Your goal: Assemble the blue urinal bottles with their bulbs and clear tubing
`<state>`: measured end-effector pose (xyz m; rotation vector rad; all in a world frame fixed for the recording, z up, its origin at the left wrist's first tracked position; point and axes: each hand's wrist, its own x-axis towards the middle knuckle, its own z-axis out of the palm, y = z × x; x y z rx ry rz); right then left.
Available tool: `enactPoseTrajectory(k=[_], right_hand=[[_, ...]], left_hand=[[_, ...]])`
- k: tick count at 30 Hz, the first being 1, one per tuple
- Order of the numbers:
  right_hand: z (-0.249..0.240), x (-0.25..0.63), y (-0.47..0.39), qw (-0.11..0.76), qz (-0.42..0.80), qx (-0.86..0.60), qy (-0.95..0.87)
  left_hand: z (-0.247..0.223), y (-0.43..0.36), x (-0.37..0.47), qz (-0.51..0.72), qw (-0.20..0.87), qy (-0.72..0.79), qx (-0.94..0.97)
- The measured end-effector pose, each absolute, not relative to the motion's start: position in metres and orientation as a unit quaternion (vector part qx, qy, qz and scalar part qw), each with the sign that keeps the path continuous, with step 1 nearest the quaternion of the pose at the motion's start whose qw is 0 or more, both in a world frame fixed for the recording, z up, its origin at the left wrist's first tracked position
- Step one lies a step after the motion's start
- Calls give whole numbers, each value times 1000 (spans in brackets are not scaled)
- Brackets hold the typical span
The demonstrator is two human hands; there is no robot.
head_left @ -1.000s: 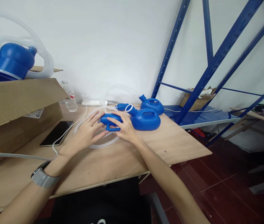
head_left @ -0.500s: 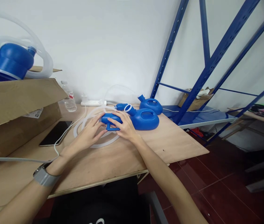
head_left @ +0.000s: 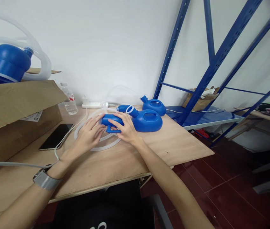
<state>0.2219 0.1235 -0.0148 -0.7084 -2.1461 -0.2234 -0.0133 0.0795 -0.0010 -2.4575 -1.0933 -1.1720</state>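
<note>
Both hands are around a blue plastic cup with a square handle, lying on its side low over the table. My right hand grips its right end, thumb across the side above the handle. At the opposite end, the curled fingers of my left hand touch the rim. A coil of clear hose lies underneath and partly behind the hands. Just right of my right hand stands a blue urinal bottle with a slanted open neck. A second blue bottle is behind it, beside a smaller blue piece.
On the left, an open cardboard box holds more blue parts and hose. Near it are a water bottle, a dark tablet and a power strip. A white cable crosses my left wrist. Blue shelving stands right.
My left thumb has drawn back from the handle toward the cup's left end. The cup has shifted slightly left, still in my right hand.
</note>
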Motion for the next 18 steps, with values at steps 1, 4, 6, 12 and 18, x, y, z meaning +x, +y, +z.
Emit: enactPoseTrajectory(k=[1,4,6,12,18], right_hand=[[-15,221,123,427,-87,-290,-852],[-16,218,122,445,-90,-315,-834],[-16,218,122,449,-95,-325,-827],[-17,218,122,432,-97,-316,-839],[-19,217,122,432,-87,-311,-842]], left_hand=[[-1,77,-11,-409,111,-375,-824],[-4,72,-5,-448,145,-400,-787],[-5,70,-3,-464,166,-421,-762],[-4,72,-3,-414,24,-440,-797],[-3,76,-1,-408,-78,-432,-800]])
